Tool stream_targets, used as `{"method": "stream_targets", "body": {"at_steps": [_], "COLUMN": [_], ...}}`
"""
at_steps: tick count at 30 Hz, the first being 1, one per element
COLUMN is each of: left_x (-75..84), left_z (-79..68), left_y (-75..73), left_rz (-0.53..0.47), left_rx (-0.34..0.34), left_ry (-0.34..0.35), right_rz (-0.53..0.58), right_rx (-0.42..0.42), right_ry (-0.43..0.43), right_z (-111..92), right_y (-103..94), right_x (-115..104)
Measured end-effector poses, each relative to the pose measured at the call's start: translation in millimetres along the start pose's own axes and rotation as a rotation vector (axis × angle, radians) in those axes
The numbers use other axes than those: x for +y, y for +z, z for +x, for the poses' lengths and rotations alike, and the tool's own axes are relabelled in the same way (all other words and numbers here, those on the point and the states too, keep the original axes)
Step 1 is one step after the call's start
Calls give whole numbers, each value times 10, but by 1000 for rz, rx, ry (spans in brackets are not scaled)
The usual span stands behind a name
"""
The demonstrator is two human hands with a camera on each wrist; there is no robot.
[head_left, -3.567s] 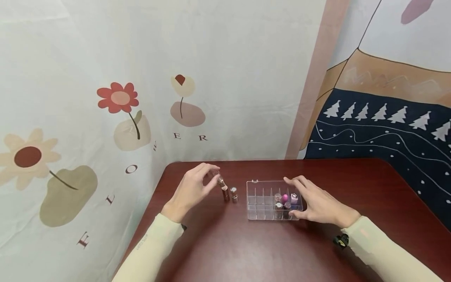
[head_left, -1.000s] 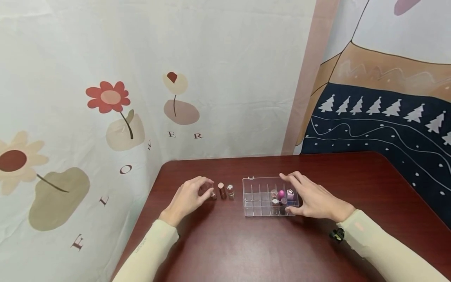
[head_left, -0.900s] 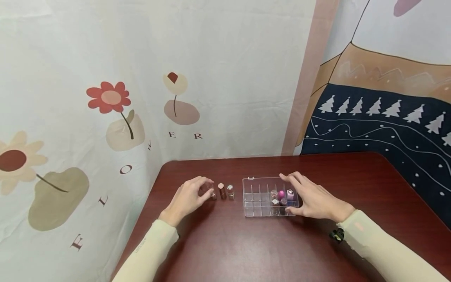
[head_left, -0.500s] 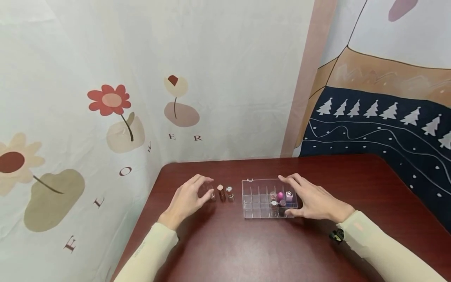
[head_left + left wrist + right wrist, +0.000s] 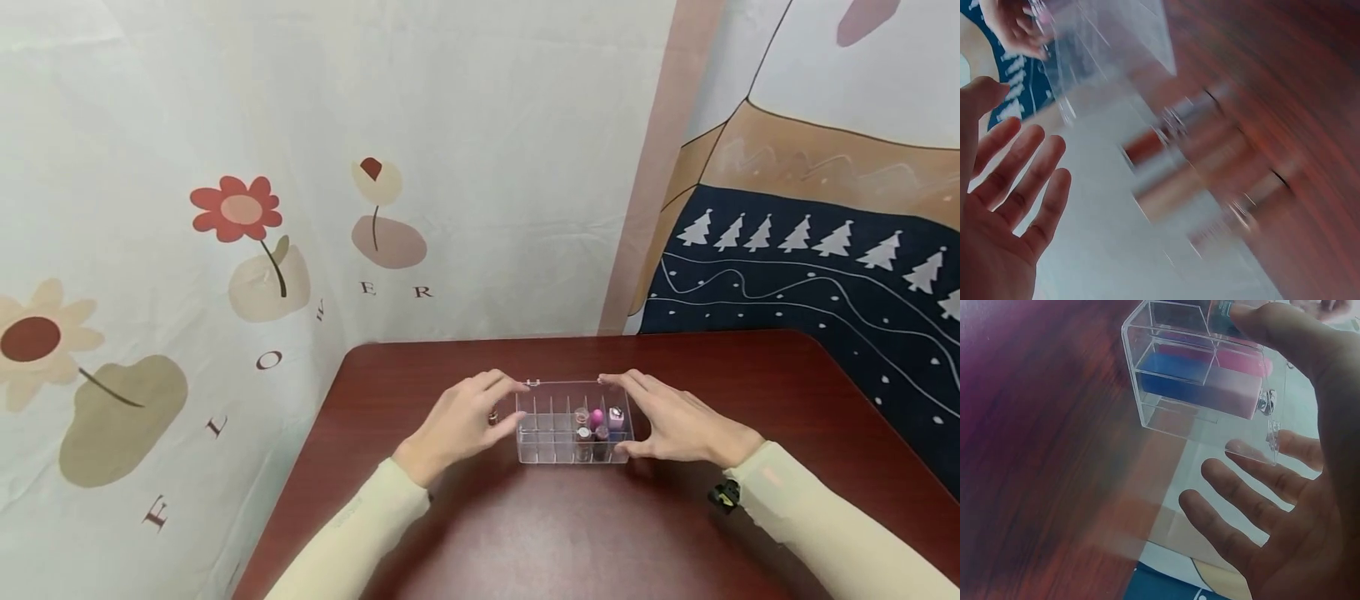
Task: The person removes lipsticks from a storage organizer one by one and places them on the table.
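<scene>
Two hands flank a clear box (image 5: 573, 421) on the table (image 5: 525, 533). The right hand (image 5: 678, 425) has thumb on the near wall and straight fingers along the far rim, apparently to steady it. The left hand (image 5: 461, 421) is spread at the left end, fingers loose, gripping nothing; whether it touches I cannot tell. Lipsticks (image 5: 597, 421) stand upright in the right compartments; one tube (image 5: 492, 417) peeks out behind the left hand's fingers.

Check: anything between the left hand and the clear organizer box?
Nothing visible. The left hand has open fingers at the left end of the clear organizer box. The lipstick tubes outside the box sit under the palm, not between.
</scene>
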State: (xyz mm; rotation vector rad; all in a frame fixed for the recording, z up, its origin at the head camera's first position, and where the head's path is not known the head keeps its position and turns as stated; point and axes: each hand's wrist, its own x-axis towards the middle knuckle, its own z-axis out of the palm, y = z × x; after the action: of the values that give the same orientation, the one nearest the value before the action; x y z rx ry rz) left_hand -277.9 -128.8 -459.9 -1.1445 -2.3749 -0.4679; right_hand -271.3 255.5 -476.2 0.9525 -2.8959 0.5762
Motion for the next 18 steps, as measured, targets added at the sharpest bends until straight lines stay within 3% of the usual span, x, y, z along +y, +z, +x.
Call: {"method": "stream_targets", "body": {"at_steps": [4, 10, 18], "left_x": [145, 255, 296], "left_z": [239, 568, 805], "left_y": [139, 234, 309], "left_rz": [17, 39, 65], "left_rx": [-92, -256, -413], "left_ry": [70, 78, 79], "right_rz": [13, 5, 6], "right_rx": [-12, -1, -17], "right_ry": [16, -1, -14], "right_z": [-14, -22, 39], "right_y": [-16, -33, -25], "right_x": [13, 22, 26]}}
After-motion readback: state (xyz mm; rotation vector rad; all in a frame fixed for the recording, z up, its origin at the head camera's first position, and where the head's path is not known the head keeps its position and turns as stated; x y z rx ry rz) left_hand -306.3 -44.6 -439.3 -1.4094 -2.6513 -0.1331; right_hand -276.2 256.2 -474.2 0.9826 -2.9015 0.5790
